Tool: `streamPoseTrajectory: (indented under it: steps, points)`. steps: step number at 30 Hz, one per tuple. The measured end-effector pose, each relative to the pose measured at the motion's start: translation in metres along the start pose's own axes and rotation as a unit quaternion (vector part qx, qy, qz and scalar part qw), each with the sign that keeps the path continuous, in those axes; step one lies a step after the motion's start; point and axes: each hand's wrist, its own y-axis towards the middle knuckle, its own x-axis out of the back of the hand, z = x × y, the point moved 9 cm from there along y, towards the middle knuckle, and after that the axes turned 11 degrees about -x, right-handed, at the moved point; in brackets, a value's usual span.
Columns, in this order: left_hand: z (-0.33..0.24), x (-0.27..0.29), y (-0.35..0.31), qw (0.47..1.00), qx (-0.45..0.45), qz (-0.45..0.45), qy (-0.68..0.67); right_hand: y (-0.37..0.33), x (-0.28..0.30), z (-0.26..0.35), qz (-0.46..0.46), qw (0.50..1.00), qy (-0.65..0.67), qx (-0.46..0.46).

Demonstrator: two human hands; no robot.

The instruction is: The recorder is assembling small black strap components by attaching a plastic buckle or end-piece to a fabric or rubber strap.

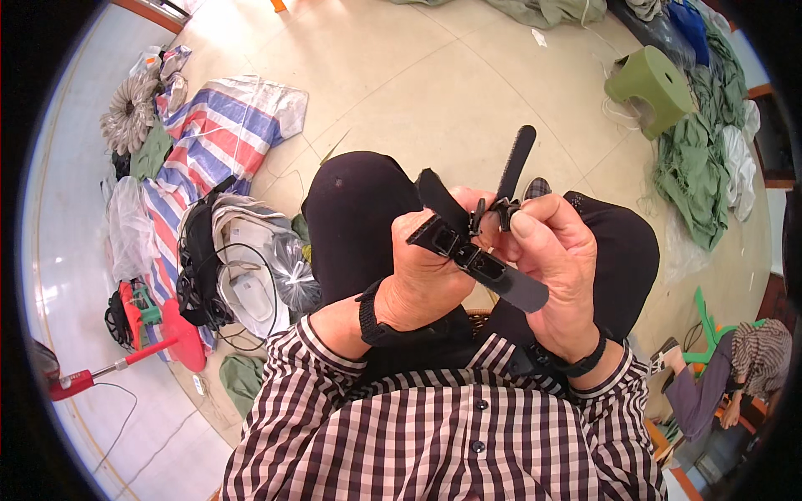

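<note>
Above my lap, several short black straps with black buckles (505, 282) are bunched between my two hands. My left hand (428, 280) is closed around some of them, and their ends stick out past its thumb. My right hand (555, 255) pinches a small black buckle (505, 213) between thumb and fingertips. From that buckle a black strap end (518, 159) points away from me. The fingers behind the straps are partly hidden, so how the pieces join cannot be told. Each wrist wears a black band.
On the left lie a striped woven sheet (225, 125), a pale open bag (251, 275) and a red round-based stand (180, 334). A green stool (652, 90) and green cloth (693, 179) are at the right. Another person (710, 384) sits at the lower right.
</note>
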Motion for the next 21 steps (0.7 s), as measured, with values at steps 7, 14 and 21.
streamPoseTrajectory:
  steps: [7, 14, 21]
  points:
    - [0.007, 0.003, -0.004, 0.999, 0.021, -0.010, 0.035, 0.003, 0.003, -0.012, -0.009, 0.996, 0.042, -0.077]
    - [0.008, -0.004, -0.002, 0.999, 0.039, 0.017, 0.027, 0.009, 0.009, -0.014, 0.010, 0.995, 0.043, -0.088]
    - [0.003, 0.004, 0.001, 0.995, 0.005, -0.039, 0.089, 0.008, 0.009, -0.008, 0.014, 0.998, 0.042, -0.047]
